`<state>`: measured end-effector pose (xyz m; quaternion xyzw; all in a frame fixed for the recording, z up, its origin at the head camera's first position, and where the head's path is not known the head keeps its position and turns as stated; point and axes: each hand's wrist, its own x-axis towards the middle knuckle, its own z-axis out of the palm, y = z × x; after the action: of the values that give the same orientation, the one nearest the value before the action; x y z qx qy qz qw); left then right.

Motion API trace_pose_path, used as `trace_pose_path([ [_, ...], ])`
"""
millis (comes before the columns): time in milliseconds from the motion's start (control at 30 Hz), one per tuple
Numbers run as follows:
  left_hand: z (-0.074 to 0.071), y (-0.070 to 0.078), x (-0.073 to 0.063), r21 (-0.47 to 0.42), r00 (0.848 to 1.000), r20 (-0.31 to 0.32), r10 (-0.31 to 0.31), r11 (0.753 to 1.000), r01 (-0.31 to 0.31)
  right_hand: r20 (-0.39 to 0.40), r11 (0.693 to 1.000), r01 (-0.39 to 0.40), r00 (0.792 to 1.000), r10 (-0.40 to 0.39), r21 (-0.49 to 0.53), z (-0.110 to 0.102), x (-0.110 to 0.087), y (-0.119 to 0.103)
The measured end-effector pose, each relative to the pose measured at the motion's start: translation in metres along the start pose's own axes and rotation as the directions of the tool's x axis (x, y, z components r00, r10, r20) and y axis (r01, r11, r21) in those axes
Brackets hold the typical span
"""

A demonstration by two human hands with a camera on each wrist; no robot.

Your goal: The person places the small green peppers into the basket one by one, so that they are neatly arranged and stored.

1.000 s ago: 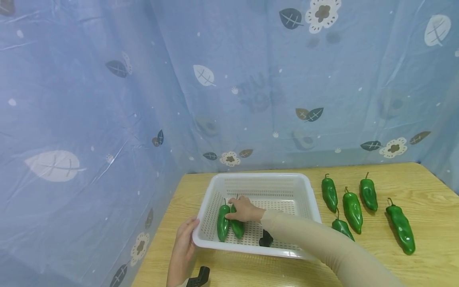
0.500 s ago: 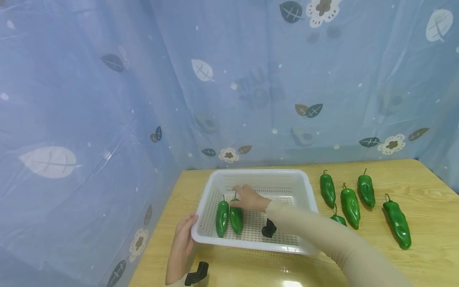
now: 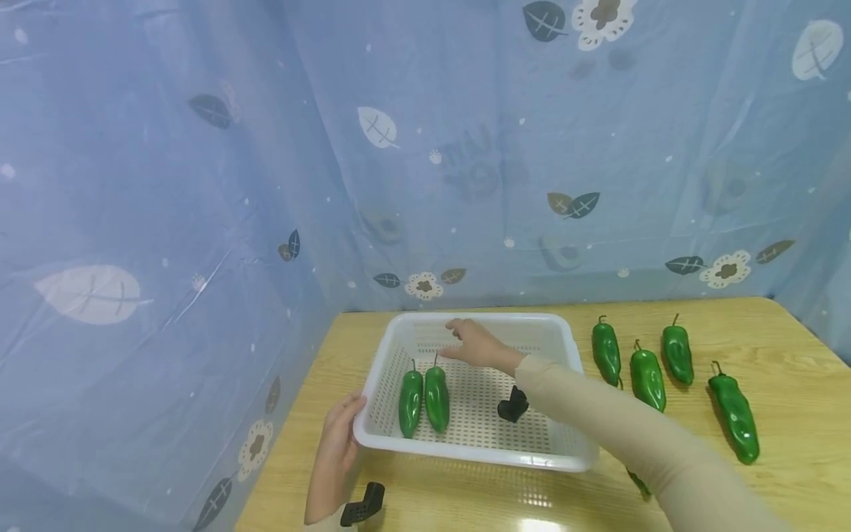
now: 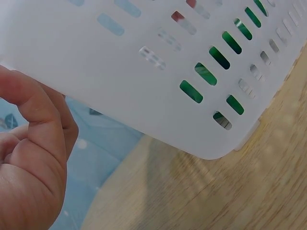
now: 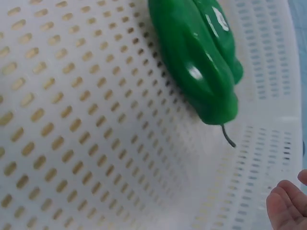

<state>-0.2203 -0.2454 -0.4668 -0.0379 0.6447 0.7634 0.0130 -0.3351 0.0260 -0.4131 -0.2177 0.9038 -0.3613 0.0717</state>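
Observation:
A white plastic basket (image 3: pixel 475 456) with slotted walls stands on the table. Two green peppers, a left pepper (image 3: pixel 411 403) and a right pepper (image 3: pixel 436 399), lie side by side in its left part, stems pointing away. My left hand (image 3: pixel 339 436) grips the basket's left rim near the front corner; in the left wrist view, bent fingers (image 4: pixel 41 110) meet the rim. Over the basket, just beyond the right pepper's stem, my right hand (image 3: pixel 477 344) hovers with fingers apart and nothing held. The right wrist view shows both peppers away from that hand.
Several more green peppers lie on the wooden table (image 3: pixel 705 488) right of the basket, among them a bumpy one (image 3: pixel 734 415) farthest right. My right sleeve (image 3: pixel 618 428) partly covers one. A blue patterned curtain (image 3: pixel 425 148) borders the table behind and at left.
My right hand has let go of the right pepper, then lifted and drawn back up and to the right. The left hand stays on the rim.

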Motion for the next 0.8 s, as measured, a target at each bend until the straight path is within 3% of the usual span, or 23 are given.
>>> trace_pose_path([
  [333,0.0,0.001,0.0,-0.014,1.0,-0.005,-0.007,1.0,0.007,-0.055,0.999,0.055,0.997,-0.055,-0.001,-0.024,-0.003,0.0],
  [800,0.001,0.0,0.002,-0.02,1.0,-0.01,-0.013,1.0,0.013,-0.081,0.996,0.017,0.997,-0.01,0.086,-0.06,-0.017,0.009],
])
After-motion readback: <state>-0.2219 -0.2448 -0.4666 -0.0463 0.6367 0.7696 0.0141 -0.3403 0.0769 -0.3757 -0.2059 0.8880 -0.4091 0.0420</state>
